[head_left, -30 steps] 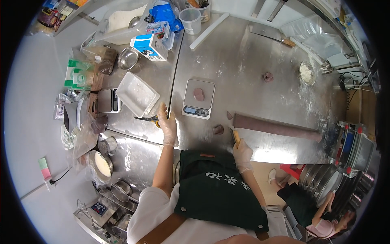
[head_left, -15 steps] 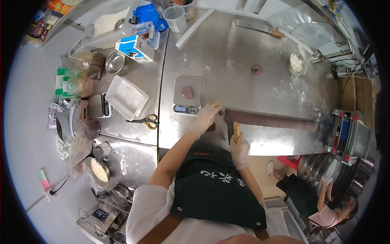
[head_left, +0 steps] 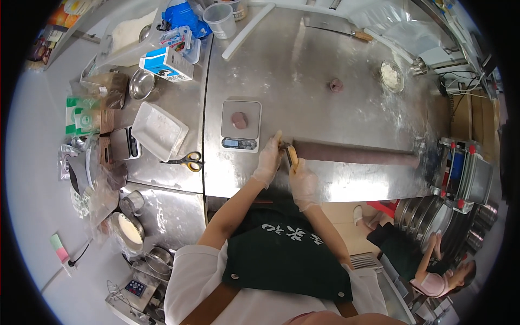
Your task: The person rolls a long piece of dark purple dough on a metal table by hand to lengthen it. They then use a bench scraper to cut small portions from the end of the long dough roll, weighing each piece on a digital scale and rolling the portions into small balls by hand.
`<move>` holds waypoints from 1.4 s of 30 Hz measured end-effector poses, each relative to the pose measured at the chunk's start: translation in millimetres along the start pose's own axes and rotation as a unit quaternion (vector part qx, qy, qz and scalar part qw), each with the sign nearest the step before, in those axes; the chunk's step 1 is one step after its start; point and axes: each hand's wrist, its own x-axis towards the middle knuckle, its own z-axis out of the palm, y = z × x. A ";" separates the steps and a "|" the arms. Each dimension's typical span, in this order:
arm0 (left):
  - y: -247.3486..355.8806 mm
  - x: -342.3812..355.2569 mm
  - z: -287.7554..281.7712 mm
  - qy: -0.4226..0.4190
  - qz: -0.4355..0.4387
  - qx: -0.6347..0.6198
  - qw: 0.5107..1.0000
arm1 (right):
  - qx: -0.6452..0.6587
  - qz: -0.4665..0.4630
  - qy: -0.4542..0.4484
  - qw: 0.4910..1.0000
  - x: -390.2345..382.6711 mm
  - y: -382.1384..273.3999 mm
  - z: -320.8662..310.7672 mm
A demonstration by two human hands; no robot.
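My gloved right hand grips the wooden handle of a scraper, its blade at the left end of a long mauve dough log. My gloved left hand is beside the blade, fingers closed on a small dark bit I cannot make out clearly. Left of my hands, a digital scale carries a round dough piece. Another small dough piece lies farther back on the steel table.
At left are a white tray, scissors, a carton, bags and bowls. Behind right are a knife and a flour bowl. A rolling machine stands at right; a seated co-worker is below it.
My left hand moved right from beside the scissors to the log's end. My right hand shifted left and up with the scraper. The whole view has shifted.
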 end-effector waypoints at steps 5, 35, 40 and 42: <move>-8.5 -2.7 8.9 0.034 0.036 0.049 0.998 | -0.032 0.045 -0.076 0.996 7.2 -13.7 2.9; -16.3 31.6 -168.3 0.327 -0.138 -0.184 0.917 | -0.026 -0.070 -0.018 0.997 -30.3 54.2 16.3; -24.5 22.6 -175.5 0.313 -0.185 -0.209 0.908 | -0.027 -0.070 -0.011 0.997 -29.8 51.7 18.4; -21.2 23.6 -176.6 0.316 -0.182 -0.204 0.909 | -0.033 -0.066 -0.013 0.997 -29.3 53.0 18.9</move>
